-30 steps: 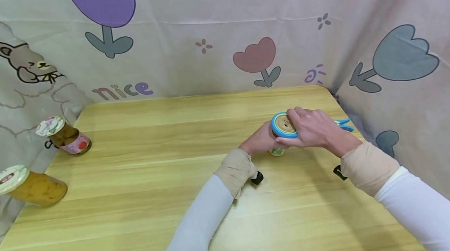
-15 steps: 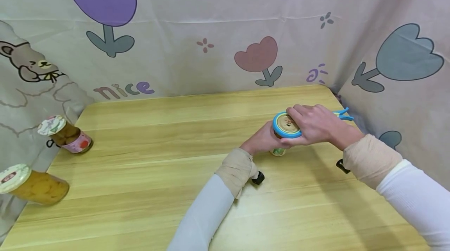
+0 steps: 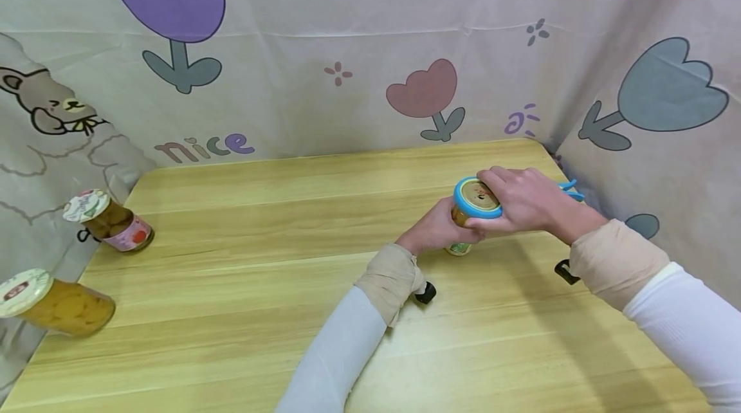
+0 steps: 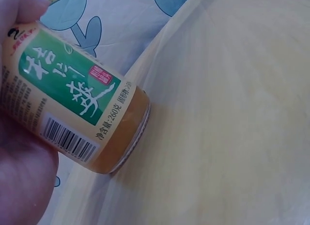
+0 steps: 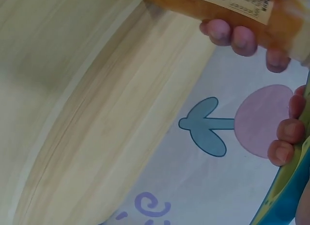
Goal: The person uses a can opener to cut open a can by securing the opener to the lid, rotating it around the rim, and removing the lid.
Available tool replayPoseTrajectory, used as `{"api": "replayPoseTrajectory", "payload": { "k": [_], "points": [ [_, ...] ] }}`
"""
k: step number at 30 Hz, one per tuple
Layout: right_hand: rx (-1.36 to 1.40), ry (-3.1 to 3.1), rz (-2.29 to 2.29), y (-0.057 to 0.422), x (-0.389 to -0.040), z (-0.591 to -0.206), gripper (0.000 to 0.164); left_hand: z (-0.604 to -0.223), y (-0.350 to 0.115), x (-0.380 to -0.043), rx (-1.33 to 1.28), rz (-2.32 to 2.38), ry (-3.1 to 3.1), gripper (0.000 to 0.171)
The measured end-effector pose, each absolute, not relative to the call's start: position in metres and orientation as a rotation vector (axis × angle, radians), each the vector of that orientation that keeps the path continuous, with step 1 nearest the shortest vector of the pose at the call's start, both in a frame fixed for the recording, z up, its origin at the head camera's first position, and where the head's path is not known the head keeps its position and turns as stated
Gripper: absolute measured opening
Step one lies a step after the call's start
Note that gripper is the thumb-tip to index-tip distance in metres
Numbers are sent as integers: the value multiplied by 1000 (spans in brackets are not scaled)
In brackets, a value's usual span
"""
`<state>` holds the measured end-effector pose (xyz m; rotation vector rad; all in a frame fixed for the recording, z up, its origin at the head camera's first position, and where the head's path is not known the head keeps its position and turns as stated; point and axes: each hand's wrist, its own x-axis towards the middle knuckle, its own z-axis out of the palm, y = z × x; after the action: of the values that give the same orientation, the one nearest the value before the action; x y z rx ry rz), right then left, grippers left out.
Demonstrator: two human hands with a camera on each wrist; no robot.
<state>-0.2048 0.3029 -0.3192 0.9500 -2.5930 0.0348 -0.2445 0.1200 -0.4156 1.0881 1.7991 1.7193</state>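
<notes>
Showing "260克": green-labelled jar [image 4: 72,97]

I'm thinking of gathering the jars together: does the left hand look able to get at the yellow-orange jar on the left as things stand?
Probably not just now: the left hand grips the green-labelled jar. Otherwise, no object shows on the tabletop between that hand and the yellow-orange jar.

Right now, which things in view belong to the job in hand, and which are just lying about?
Part of the job:
glass jar with a green-and-cream label, held
blue-and-yellow tool, held, apparently around the jar's gold lid

Seemingly just lying about, untouched:
pink-labelled, pale-lidded glass jar
pale-lidded glass jar of orange contents
</notes>
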Motion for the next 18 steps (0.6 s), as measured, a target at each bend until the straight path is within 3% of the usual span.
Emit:
{"api": "replayPoseTrajectory", "payload": {
  "k": [8,18],
  "points": [
    [747,-2770,206,312,-196,-311,58,-415,121,-244,1102,1758,1756,57],
    [586,-2849,527,333,-173,-321,22,-412,121,-238,1077,1753,1819,49]
  ]
}}
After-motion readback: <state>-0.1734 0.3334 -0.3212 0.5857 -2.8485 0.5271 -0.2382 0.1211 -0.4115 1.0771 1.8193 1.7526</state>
